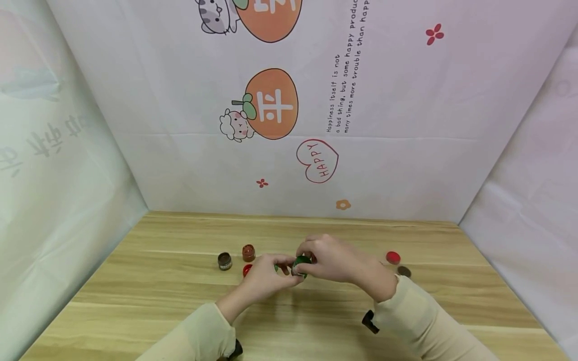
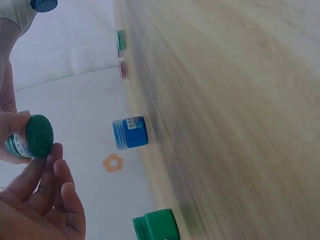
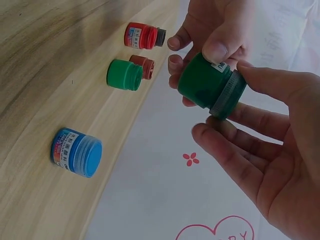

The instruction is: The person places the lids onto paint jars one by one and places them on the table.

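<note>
A dark green paint jar (image 1: pixel 301 264) is tilted between both hands, raised above the table. My left hand (image 1: pixel 266 277) holds its body, the thumb beside the white label in the right wrist view. In the left wrist view, some fingers of the left hand (image 2: pixel 45 205) are loosely bent, and one fingertip touches the jar (image 2: pixel 40 136). From the other end, my right hand (image 1: pixel 331 258) pinches the lid (image 3: pixel 233 102), which sits on the jar. Nearest the hands, a blue paint jar (image 3: pixel 65 150) and a brighter green one (image 3: pixel 120 75) stand on the table.
To the left are a red jar (image 1: pixel 247 271), a reddish-brown jar (image 1: pixel 249 254) and a dark brown jar (image 1: pixel 224 261). A red lid (image 1: pixel 393 257) and a brown lid (image 1: pixel 404 271) lie at the right. White printed sheets surround the wooden table (image 1: pixel 180 301).
</note>
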A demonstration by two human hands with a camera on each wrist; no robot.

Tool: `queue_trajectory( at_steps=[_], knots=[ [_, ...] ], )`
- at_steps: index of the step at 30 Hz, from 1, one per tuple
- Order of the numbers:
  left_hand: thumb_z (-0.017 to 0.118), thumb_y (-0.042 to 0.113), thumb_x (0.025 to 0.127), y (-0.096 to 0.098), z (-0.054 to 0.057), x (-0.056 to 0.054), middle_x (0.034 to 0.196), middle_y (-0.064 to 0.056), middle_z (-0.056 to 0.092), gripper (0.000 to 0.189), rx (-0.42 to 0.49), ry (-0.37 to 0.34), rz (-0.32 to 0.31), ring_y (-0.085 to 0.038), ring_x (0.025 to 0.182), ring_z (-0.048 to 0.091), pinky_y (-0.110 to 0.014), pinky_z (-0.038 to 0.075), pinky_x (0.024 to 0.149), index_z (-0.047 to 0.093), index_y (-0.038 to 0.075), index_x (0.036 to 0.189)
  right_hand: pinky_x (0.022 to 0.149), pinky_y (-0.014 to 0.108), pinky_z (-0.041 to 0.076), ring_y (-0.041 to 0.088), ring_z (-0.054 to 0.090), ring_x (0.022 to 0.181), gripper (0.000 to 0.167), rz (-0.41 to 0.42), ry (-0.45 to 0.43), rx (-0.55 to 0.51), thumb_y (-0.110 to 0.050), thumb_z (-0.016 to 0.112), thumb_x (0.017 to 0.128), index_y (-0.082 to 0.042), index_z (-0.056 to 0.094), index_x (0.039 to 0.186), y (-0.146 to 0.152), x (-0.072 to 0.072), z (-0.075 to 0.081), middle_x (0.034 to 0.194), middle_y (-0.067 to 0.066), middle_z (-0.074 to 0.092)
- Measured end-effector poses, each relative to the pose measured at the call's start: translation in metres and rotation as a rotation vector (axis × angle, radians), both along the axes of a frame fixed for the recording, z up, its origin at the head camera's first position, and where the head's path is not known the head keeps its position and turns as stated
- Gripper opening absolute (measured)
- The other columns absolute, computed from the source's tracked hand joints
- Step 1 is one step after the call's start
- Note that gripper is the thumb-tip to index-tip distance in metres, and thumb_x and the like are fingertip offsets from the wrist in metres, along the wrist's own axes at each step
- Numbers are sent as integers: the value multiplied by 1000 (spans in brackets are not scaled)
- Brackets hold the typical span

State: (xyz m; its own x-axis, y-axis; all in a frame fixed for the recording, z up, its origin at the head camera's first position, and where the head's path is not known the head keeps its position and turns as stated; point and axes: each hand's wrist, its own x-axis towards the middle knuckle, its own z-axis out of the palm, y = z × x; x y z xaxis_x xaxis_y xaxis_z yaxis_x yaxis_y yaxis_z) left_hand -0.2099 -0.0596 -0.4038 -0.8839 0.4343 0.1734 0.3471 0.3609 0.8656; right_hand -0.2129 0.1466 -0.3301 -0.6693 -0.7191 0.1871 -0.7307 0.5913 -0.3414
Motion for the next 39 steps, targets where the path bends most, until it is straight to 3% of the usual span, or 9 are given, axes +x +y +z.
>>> queue_trajectory(
  at_steps=[4,7,10,14,21,29,39],
  knots=[
    [81,32,88,0,1,1,96,10,73,24,-3,-8,0,-14,89,60,-31,49,71,80,18,107,63,20,50,2,54,72,16,-21,18,15,-24,78,93,-9,77,99,-1,1,-1,88,-6,63],
    [81,32,89,-2,2,1,95,9,72,25,-4,-19,-2,-14,89,60,-31,49,72,79,16,107,69,23,53,4,59,79,21,7,7,1,-23,78,93,-8,77,107,1,-1,-1,97,-3,68],
    [81,28,89,-3,2,-1,94,6,71,28,8,-32,-13,-14,88,59,-31,49,70,78,10,110,84,30,56,12,66,97,30,81,-17,-18,-17,79,92,-8,74,120,5,-5,0,114,0,69],
    [81,23,88,-5,2,-1,94,3,69,32,15,-51,-28,-15,87,58,-28,47,66,76,5,115,96,34,53,21,63,117,36,192,-48,-32,0,76,89,-9,74,124,10,-10,1,127,4,67],
    [80,26,90,-5,1,-2,93,6,69,28,-8,-65,-35,-15,87,58,-27,47,64,77,10,112,91,27,54,17,65,111,36,267,-60,-36,9,74,88,-4,76,121,11,-13,1,121,5,69],
    [81,25,90,-5,-2,-3,96,6,70,29,6,-84,-45,-16,88,60,-29,50,67,78,11,115,83,24,55,13,65,105,38,261,-129,-49,9,74,89,-3,74,125,12,-13,0,117,5,69],
    [84,28,86,-5,-1,-2,94,6,70,32,5,-71,-8,-18,88,60,-30,49,65,78,11,112,80,23,56,11,67,96,33,244,-140,-66,0,78,90,-1,75,122,12,-12,-1,112,5,70]
  ],
)
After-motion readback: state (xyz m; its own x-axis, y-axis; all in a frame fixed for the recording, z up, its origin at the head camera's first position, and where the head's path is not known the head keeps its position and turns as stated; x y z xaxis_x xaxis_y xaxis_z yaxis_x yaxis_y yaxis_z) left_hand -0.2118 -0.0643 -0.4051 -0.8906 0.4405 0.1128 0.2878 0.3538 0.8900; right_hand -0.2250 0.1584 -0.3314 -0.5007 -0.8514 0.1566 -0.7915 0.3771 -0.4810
